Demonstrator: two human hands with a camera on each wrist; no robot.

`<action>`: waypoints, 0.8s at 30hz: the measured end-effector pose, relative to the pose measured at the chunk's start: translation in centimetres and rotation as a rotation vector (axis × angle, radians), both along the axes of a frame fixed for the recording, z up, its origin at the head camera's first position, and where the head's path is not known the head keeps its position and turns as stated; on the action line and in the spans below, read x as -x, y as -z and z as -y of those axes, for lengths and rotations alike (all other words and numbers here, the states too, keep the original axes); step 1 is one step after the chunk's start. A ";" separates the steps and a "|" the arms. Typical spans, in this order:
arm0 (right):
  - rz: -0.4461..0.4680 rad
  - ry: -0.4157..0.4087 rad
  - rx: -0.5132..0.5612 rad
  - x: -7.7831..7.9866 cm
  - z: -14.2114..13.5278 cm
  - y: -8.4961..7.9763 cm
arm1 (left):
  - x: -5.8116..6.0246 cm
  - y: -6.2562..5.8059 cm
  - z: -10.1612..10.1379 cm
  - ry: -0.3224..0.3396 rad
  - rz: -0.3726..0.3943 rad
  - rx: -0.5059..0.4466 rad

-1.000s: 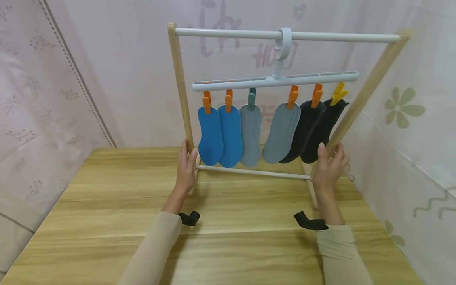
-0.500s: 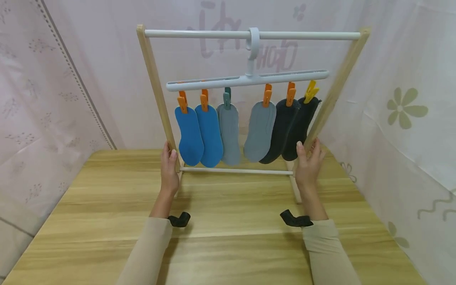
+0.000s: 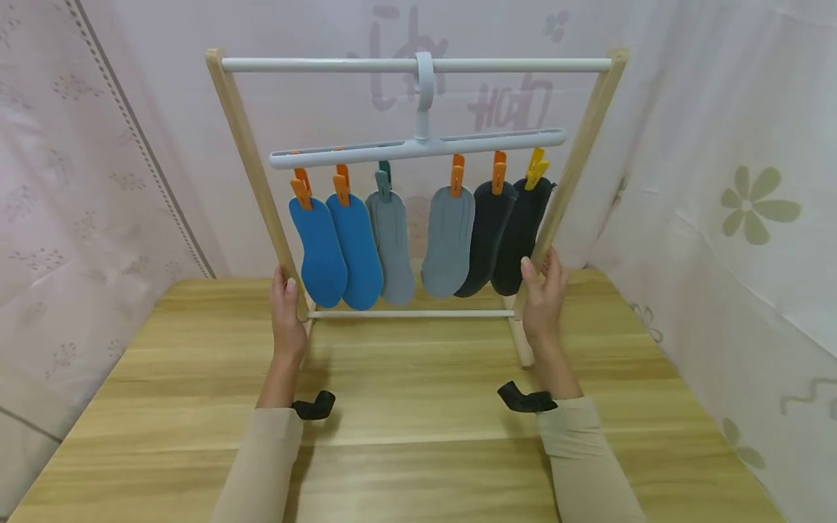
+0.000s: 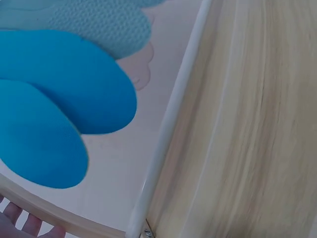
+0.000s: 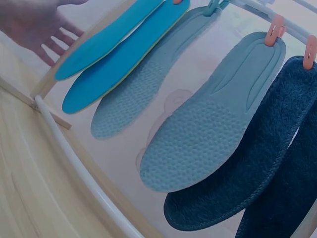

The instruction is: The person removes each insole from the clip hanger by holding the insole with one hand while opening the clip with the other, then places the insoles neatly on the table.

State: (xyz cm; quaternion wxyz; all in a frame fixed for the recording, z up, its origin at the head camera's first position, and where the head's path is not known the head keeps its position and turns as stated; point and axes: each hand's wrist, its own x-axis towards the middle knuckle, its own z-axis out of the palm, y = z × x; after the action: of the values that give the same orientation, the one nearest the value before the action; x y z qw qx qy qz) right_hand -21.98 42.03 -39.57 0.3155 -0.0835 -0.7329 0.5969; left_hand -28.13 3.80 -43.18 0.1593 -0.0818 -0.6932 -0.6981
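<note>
A small wooden drying rack (image 3: 582, 160) with a white top bar stands tilted back on the table. My left hand (image 3: 288, 327) holds its left post low down, thumb in front and fingers along the outer side. My right hand (image 3: 543, 312) holds the right post, with the thumb in front and the fingers beyond it. From the top bar hangs a white hanger (image 3: 418, 149). Pegs clip blue insoles (image 3: 356, 254), grey insoles (image 3: 447, 247) and black fuzzy insoles (image 3: 523, 232) to it in a row. The pegs include a yellow peg (image 3: 537, 171) at the right end.
The wood-grained table (image 3: 418, 465) spreads beneath the rack and both forearms. Patterned cloth (image 3: 706, 218) hangs behind and at both sides. A thin white lower bar (image 3: 408, 314) joins the posts near the tabletop. A black camera mount (image 3: 526, 399) sticks out from the right wrist.
The drying rack, with the hanger and insoles on it, has moved left and turned to face the camera more squarely. Both hands have moved left with it, still holding the posts.
</note>
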 end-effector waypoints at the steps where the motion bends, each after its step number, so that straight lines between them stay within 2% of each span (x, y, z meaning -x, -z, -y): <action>1: 0.003 -0.003 0.002 -0.1 0.1 0.0 | 0.1 0.3 0.1 -0.002 -0.003 0.001; 5: -0.009 -0.007 0.015 -0.3 0.2 -0.1 | 0.3 0.7 0.4 -0.003 -0.024 0.010; 13: -0.035 -0.034 0.065 -0.6 0.8 -0.2 | 0.4 0.4 0.6 0.008 -0.017 0.014; 17: -0.026 -0.042 0.065 -0.9 0.9 -0.2 | 0.7 0.6 0.6 0.017 -0.031 -0.001; 24: -0.011 -0.026 0.065 -2.0 0.6 -0.5 | 1.0 1.0 0.4 0.048 -0.009 0.024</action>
State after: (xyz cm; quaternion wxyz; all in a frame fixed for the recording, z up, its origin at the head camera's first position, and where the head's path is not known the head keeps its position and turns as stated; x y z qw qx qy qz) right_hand -19.97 41.43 -39.10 0.3088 -0.0810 -0.7125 0.6249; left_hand -29.14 3.38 -44.16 0.1447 -0.1034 -0.6988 -0.6928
